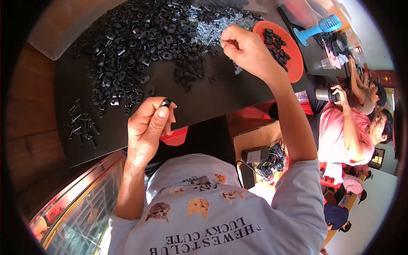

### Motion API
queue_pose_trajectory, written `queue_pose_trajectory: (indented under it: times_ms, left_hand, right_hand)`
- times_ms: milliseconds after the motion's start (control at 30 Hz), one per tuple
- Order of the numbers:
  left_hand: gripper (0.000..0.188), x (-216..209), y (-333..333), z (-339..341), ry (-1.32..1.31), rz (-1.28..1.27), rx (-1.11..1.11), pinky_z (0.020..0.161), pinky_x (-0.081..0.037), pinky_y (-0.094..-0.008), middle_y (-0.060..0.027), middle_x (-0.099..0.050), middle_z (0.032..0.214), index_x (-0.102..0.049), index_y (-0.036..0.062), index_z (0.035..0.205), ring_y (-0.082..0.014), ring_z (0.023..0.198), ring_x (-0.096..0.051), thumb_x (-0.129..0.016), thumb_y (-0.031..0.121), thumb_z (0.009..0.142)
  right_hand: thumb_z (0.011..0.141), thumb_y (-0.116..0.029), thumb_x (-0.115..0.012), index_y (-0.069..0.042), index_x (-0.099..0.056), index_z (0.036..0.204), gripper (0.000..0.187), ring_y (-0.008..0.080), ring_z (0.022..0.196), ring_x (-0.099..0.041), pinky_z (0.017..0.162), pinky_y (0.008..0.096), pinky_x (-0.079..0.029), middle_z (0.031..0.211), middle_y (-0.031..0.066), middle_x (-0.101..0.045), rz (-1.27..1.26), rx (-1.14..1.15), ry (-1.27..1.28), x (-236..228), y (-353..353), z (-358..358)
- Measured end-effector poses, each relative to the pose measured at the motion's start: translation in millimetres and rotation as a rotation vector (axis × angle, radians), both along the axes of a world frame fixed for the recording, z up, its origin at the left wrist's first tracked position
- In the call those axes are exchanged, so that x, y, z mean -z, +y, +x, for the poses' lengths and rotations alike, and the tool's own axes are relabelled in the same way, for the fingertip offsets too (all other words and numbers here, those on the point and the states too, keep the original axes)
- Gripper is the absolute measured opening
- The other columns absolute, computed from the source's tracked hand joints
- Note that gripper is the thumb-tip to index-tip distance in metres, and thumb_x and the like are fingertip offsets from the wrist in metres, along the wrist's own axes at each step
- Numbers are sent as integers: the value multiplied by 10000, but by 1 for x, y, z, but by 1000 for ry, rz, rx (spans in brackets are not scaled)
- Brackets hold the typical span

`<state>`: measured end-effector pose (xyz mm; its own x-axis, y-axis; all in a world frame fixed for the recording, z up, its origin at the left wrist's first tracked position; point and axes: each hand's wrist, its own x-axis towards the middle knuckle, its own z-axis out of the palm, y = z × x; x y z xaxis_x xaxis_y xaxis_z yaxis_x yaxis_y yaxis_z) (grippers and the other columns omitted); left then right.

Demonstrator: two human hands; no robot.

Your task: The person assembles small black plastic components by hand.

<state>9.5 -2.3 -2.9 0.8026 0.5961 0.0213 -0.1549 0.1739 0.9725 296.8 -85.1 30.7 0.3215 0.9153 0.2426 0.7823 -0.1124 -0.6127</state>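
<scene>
On my head view, I read the left hand [146,127] over the front edge of the desk [212,91]. Its thumb and forefinger are closed on a small, glossy black piece [165,103], held up at the fingertips; the remaining fingers are curled loosely behind it.

The right hand [224,46] is above the far part of the desk, at the near side of a pile of silver metal pieces [208,32]. Its fingers are curled inward and its thumb is brought to the forefinger in a pinch. I cannot tell whether anything is between the tips.

Layout of the desk, from my view:
- Left and centre: a large heap of black parts [123,46], many of them ring-shaped or hollow. The silver pile adjoins its right side.
- Near side of the heap, centre: a smaller cluster of dark pieces [187,74].
- Near left: a loose group of dark, slender screws [80,124], apart from the heap.
- Right of the right hand: an orange-red plate [296,63] carrying black blocks [276,46].
- Beyond the plate: a light blue fan [325,24].

Below the desk, I see a cardboard box [248,140] with tangled cables [276,159]. At right, a co-worker in a pink shirt [333,131] holds a cup [324,94].
</scene>
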Motion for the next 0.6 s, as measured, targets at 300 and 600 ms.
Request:
queue_pose_trajectory:
  times_ms: [300, 600]
  left_hand:
    - [271, 0, -1, -3, 47, 65, -5, 548, -401, -198, -7, -592, 757, -639, -19, 1012, -41, 578, -468, -593, 247, 1000]
    - [286, 2, 1, -6, -33, 14, 42, 561, -406, -205, -12, -599, 783, -628, -6, 1017, -59, 594, -479, -536, 265, 1027]
  right_hand:
    - [925, -68, -621, -13, -647, 996, 93, 8, 656, -482, 560, 180, -373, 780, -47, -585, 56, -57, 571, -8, -7, -60]
    - [947, -60, -605, 40, -620, 950, 101, 60, 699, -604, 604, 221, -452, 801, 21, -630, -25, -308, 1125, -3, 1, -115]
